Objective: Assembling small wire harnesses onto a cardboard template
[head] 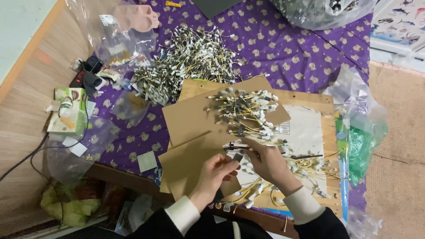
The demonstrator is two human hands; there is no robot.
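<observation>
Low in the middle of the frame, the left hand pinches a small dark grey rectangular piece between thumb and fingertips, the other fingers curled loosely in. Just to its right, the right hand is half closed, its fingertips meeting the same piece and the end of a thin yellow wire; whether it truly grips the wire I cannot tell. Both wrists show white cuffs under dark sleeves. Beneath the hands lie overlapping brown cardboard sheets and a white paper sheet, with loose yellow wires with white ends scattered at lower right. Just above the hands, at centre frame, sits a small heap of finished-looking wires with grey blocks. Farther up, a larger pile of wires rests on the purple patterned cloth. At the right edge lies a clear plastic bag with green contents; at the left, a green and white carton and a black cable on the wooden floor.
</observation>
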